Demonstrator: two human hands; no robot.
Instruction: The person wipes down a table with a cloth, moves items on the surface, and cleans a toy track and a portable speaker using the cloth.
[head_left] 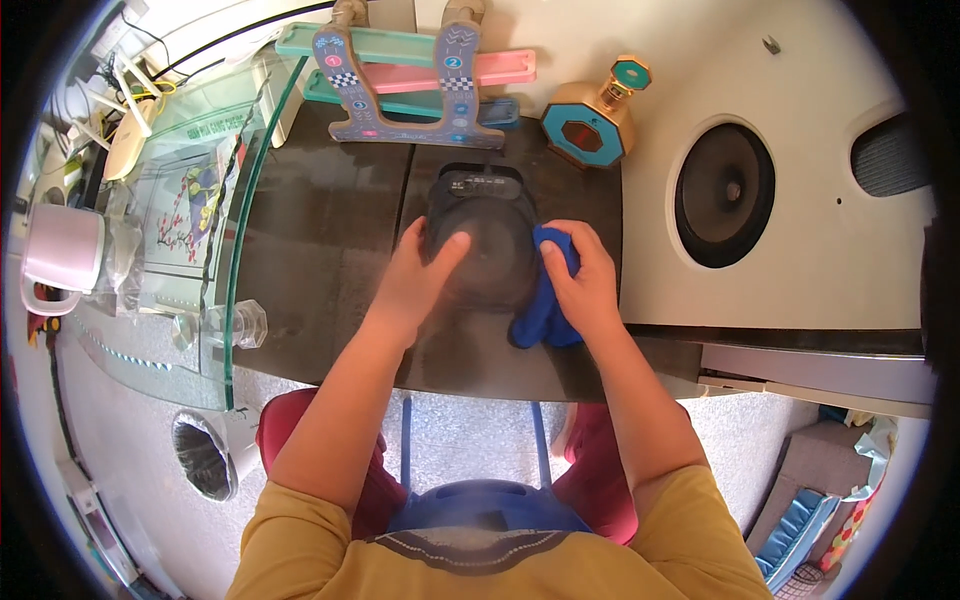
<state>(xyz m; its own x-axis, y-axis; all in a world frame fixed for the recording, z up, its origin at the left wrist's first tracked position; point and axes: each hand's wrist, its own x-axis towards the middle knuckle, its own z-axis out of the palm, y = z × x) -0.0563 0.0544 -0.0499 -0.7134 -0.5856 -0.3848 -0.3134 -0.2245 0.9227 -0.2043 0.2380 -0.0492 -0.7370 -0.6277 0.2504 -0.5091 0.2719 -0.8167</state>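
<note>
A black, rounded device with a small strip of controls at its far end is on the dark table in front of me. It is blurred, so its exact kind is hard to tell. Against its left side rests my left hand, fingers curled along the edge and thumb over the top face. My right hand grips a bunched blue cloth at the device's right side, the cloth's lower end hanging toward the table's near edge.
Behind the device stand a wooden toy car ramp and a gold-and-teal octagonal bottle. A large white speaker fills the right. To the left is a glass shelf with a pink mug; a waste bin stands below.
</note>
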